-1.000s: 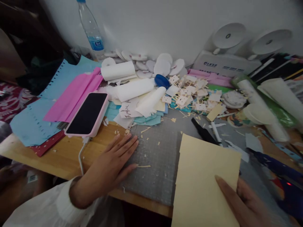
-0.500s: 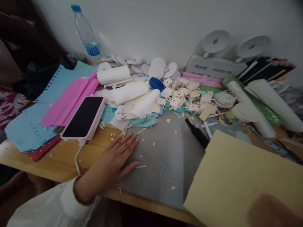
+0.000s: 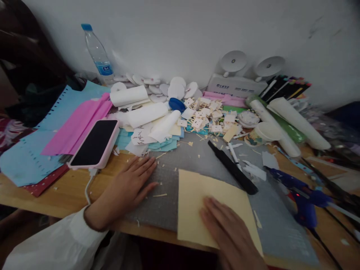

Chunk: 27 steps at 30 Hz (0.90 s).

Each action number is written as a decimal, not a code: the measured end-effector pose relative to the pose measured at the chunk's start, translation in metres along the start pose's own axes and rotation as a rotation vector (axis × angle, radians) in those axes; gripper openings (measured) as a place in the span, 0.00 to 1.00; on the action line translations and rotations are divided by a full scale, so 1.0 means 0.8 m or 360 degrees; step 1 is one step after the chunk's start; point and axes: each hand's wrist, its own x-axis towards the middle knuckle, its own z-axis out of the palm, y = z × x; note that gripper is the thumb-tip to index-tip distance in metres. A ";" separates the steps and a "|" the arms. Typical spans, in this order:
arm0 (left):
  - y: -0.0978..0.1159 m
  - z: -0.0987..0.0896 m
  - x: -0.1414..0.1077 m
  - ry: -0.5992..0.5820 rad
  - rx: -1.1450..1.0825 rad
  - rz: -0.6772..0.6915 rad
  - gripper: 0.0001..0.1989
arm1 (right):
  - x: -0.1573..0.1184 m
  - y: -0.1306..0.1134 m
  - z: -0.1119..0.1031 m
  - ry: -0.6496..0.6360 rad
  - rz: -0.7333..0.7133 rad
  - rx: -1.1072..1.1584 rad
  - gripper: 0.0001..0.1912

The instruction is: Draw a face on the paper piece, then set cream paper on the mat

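My left hand (image 3: 128,187) lies flat on the grey mat (image 3: 165,213) and the wooden table edge, fingers stretched out and holding nothing. On the right part of the mat is a yellow paper sheet (image 3: 194,202). My right hand (image 3: 227,228) rests on top of that sheet, slightly blurred, with its fingers extended. Just behind the sheet lies a black cutter-like tool (image 3: 230,165), beside a white pen (image 3: 234,153). Thin paper scraps (image 3: 160,195) are scattered near my left hand.
A phone (image 3: 95,144) on a cable lies at left by pink paper (image 3: 78,123). Behind are white rolls (image 3: 149,114), small cutout pieces (image 3: 208,114) and a bottle (image 3: 99,56). A blue glue gun (image 3: 303,198) and paper cup (image 3: 264,133) are at right.
My right hand and the yellow sheet have moved left and onto the mat. The view has shifted right, and the glue gun now shows. My left hand stays flat.
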 end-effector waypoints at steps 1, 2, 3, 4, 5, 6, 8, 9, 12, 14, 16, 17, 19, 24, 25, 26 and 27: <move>-0.002 -0.003 -0.001 0.0012 0.0015 -0.0005 0.25 | 0.016 -0.006 0.003 -0.0029 -0.0076 -0.0072 0.31; -0.005 -0.006 -0.003 0.0030 0.0020 -0.0004 0.24 | 0.027 -0.011 0.006 -0.0023 -0.0121 -0.0137 0.32; -0.008 -0.010 -0.005 0.0048 0.0016 0.0001 0.22 | 0.034 -0.014 0.009 -0.0015 -0.0145 -0.0177 0.31; -0.011 -0.013 -0.007 0.0068 0.0007 0.0008 0.20 | 0.036 -0.016 0.011 -0.0006 -0.0151 -0.0208 0.31; -0.014 -0.017 -0.009 0.0085 -0.0006 0.0018 0.19 | 0.036 -0.016 0.012 -0.0006 -0.0143 -0.0223 0.31; -0.017 -0.021 -0.011 0.0100 -0.0020 0.0032 0.17 | 0.033 -0.015 0.014 -0.0015 -0.0127 -0.0226 0.31; -0.022 -0.027 -0.015 0.0117 -0.0048 0.0067 0.15 | 0.027 -0.010 0.015 -0.0041 -0.0099 -0.0210 0.32; -0.023 -0.030 -0.016 0.0114 -0.0059 0.0085 0.14 | 0.024 -0.007 0.015 -0.0045 -0.0087 -0.0194 0.32; -0.024 -0.034 -0.019 0.0090 -0.0071 0.0141 0.12 | 0.021 -0.002 0.018 -0.0057 -0.0063 -0.0130 0.33; -0.021 -0.033 -0.019 0.0070 -0.0060 0.0192 0.13 | 0.022 0.000 0.020 -0.0085 -0.0042 -0.0097 0.34; -0.017 -0.029 -0.017 0.0043 -0.0062 0.0276 0.17 | 0.024 -0.001 0.021 -0.0117 -0.0021 -0.0079 0.35; -0.013 -0.027 -0.015 0.0030 -0.0072 0.0310 0.17 | 0.025 -0.001 0.021 -0.0126 -0.0014 -0.0074 0.35; -0.005 -0.023 -0.011 0.0038 -0.0113 0.0362 0.17 | 0.027 -0.002 0.020 -0.0141 -0.0010 -0.0072 0.34; 0.028 -0.024 0.002 0.0024 -0.0288 0.0516 0.18 | 0.031 -0.003 0.014 -0.0217 0.0003 -0.0067 0.34; 0.036 -0.025 0.005 -0.0005 -0.0320 0.0555 0.19 | 0.032 -0.004 0.014 -0.0232 0.0011 -0.0062 0.33; 0.043 -0.025 0.008 -0.0030 -0.0354 0.0595 0.20 | 0.032 -0.004 0.013 -0.0242 0.0020 -0.0054 0.33; 0.050 -0.025 0.011 -0.0053 -0.0386 0.0628 0.20 | 0.033 -0.004 0.013 -0.0252 0.0029 -0.0043 0.33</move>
